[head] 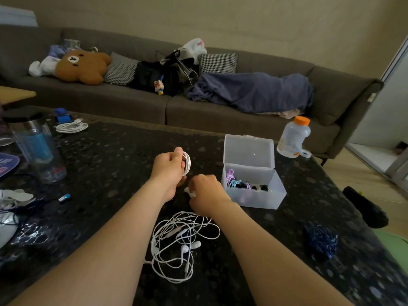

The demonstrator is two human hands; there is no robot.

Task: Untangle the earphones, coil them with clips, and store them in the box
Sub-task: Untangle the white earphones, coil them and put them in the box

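Tangled earphones point(183, 246) lie near the table's point(110, 155) near edge. Beyond them, left hand point(170, 171) grips coil point(187, 162); right hand point(205, 195) pinches white bit point(190, 192) (unidentifiable). Box point(260, 198) stands open toward the right edge.

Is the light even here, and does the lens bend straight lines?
Head view: dim overall, brighter toward the right edge; a small glare spot on the open lid of the box; the glossy table mirrors light at left; the sofa bows, so the wide lens bends lines.

Box point(254, 195) on table point(123, 151); tangled earphones point(184, 248) nearer, left of box.
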